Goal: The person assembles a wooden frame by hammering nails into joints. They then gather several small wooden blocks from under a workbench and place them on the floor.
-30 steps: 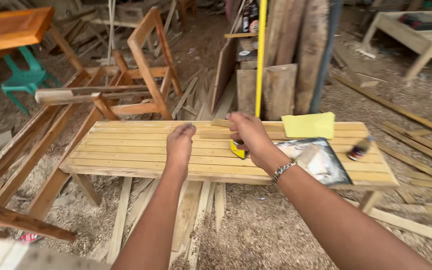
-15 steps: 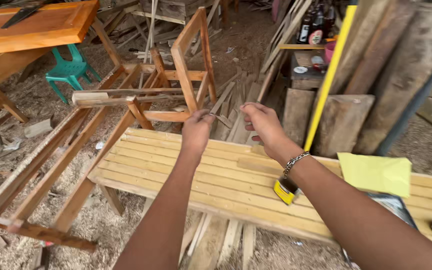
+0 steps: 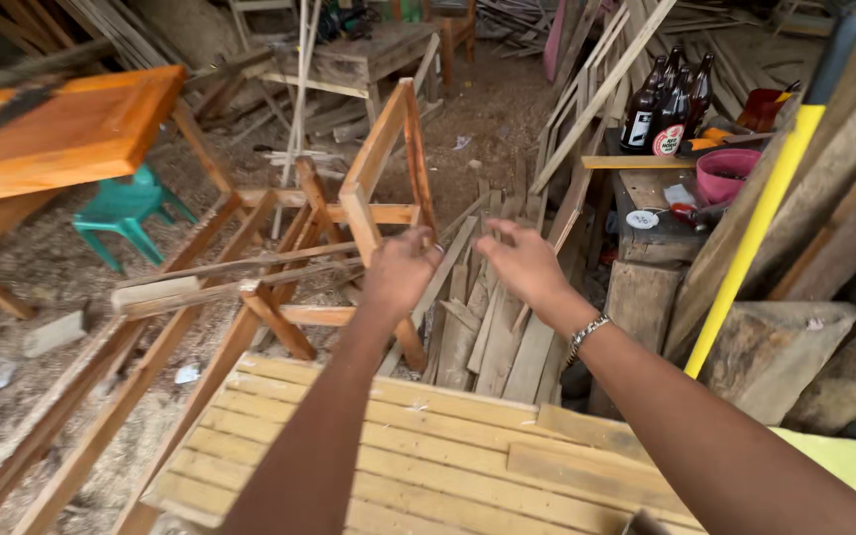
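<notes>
Both your hands are raised in the air above the far edge of the slatted surface (image 3: 428, 446), reaching toward the wooden chair frame (image 3: 378, 188) that stands tilted on the sawdust floor just beyond it. Your left hand (image 3: 400, 269) is loosely curled, fingers bent, right by the frame's lower rail, and you cannot tell whether it touches the wood; it grips nothing clearly. Your right hand (image 3: 524, 264) is spread with fingers apart and empty, a bracelet (image 3: 587, 335) on its wrist, hovering over the loose planks (image 3: 487, 337) leaning behind the surface. To the right, dark bottles (image 3: 668, 104) and a pink bowl (image 3: 727, 174) sit on a small bench, with a yellow pole (image 3: 755, 228) slanting beside it. At far left stand an orange table (image 3: 61, 134) and a green stool (image 3: 123, 210)
</notes>
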Action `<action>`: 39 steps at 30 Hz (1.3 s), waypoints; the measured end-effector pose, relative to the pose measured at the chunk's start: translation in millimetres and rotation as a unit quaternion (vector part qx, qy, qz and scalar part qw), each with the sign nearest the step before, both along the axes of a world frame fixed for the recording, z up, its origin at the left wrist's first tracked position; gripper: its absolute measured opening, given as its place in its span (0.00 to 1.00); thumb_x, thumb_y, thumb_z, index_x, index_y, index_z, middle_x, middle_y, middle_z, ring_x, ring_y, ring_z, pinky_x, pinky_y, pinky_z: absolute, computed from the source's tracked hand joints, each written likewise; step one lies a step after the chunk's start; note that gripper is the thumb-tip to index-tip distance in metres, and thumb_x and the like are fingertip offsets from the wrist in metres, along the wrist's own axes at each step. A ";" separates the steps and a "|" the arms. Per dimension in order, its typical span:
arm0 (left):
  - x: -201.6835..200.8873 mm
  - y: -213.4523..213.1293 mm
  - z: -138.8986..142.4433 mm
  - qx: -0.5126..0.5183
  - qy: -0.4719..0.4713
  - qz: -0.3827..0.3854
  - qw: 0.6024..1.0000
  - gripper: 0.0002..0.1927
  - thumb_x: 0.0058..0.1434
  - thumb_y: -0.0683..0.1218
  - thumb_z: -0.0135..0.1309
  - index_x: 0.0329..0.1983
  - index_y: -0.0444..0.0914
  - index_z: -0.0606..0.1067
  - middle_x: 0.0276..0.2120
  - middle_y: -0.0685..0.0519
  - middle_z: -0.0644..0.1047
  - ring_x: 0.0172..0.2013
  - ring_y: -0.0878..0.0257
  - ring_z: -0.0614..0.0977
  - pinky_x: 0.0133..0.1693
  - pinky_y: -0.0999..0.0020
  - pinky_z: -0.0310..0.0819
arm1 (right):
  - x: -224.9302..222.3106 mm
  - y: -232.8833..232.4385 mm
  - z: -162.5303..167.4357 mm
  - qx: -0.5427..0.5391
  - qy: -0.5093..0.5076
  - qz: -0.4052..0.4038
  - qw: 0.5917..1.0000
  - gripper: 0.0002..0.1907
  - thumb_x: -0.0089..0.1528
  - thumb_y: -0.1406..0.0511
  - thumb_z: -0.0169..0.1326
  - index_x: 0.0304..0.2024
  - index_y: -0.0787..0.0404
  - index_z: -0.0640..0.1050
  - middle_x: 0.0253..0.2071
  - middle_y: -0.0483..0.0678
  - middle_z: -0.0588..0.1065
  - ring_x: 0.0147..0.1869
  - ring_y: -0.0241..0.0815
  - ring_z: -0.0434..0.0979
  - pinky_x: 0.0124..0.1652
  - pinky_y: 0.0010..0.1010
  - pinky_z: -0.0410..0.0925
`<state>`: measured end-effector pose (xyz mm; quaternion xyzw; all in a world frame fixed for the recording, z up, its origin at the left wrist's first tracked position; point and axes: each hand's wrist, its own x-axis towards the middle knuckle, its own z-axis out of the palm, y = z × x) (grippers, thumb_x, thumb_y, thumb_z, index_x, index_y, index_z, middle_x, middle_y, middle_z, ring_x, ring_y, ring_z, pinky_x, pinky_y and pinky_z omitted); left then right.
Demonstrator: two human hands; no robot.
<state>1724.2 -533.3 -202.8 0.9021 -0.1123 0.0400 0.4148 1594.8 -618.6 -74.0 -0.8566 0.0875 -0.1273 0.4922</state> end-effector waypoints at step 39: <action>568.2 -118.2 186.7 0.108 0.063 -0.122 0.985 0.31 0.67 0.57 0.47 0.72 0.45 0.65 0.57 0.40 0.77 0.60 0.46 0.78 0.68 0.50 0.63 | 623.1 -183.4 73.8 -0.169 -0.015 -0.053 0.984 0.27 0.59 0.54 0.56 0.61 0.48 0.79 0.42 0.62 0.81 0.40 0.50 0.83 0.47 0.39 0.73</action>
